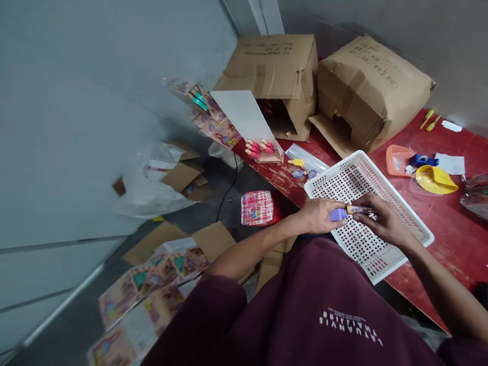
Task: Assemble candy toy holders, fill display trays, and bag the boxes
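Above the white plastic basket (pixel 414 216), my two hands are close together, fingertip to fingertip. My left hand (pixel 318 216) is closed on a small purple plastic piece (pixel 337 214). Pinched in my right hand (pixel 383 221) is a slim clear tube with a yellow and white label (pixel 356 209). The tube's labelled end points at the purple piece. Whether the two are joined I cannot tell, as fingers cover parts of both.
Two open cardboard boxes (pixel 377 86) stand at the back of the red table (pixel 442 218). A display card with pink items (pixel 263 147) is left of the basket. To the right are an orange scoop (pixel 398 158), a blue tape dispenser (pixel 423 160) and a yellow scoop (pixel 438 180). Printed packages (pixel 152 295) lie lower left.
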### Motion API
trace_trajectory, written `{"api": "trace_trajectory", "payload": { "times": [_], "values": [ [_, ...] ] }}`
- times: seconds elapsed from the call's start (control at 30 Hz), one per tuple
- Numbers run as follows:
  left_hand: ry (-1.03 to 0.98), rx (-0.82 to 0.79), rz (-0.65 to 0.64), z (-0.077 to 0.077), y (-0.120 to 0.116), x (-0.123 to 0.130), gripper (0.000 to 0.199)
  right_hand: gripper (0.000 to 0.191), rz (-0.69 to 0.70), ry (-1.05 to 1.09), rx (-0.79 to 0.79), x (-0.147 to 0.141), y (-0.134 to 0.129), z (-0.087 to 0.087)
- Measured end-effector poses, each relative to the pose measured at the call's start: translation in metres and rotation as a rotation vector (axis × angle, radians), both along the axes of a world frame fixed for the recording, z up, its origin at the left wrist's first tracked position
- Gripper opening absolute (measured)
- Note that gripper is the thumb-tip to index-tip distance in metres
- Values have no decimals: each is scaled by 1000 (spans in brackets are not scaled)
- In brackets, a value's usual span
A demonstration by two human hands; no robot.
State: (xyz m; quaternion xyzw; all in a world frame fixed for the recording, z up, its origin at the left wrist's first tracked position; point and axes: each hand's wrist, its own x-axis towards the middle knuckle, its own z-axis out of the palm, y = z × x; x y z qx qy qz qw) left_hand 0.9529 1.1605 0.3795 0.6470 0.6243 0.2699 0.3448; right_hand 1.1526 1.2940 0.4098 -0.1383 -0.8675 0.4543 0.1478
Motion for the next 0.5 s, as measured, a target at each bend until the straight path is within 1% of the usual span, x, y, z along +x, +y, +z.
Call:
{"api": "trace_trajectory", "payload": {
  "times": [0.1, 0.17, 0.23, 0.3, 0.43, 0.5],
  "values": [
    [-88, -77, -9, 2, -10, 7, 41, 18, 39, -5, 8, 9, -11, 3],
    [-107, -106, -5, 4, -16, 11, 42, 19, 37, -10, 0, 15, -20, 0],
    [-70, -108, 2, 5, -21, 16, 41, 20, 11, -8, -13, 19, -29, -5],
    [-7, -111, -12, 6, -26, 20, 35, 21, 3, -3, -24, 22, -38, -11],
    [67, -124, -111, 4, -36, 25, 25, 22, 78, 20, -21, 27, -50, -13],
    [83, -111, -119, 1, -41, 27, 23, 22, 87, 25, -16, 30, -55, -12]
  ]
}}
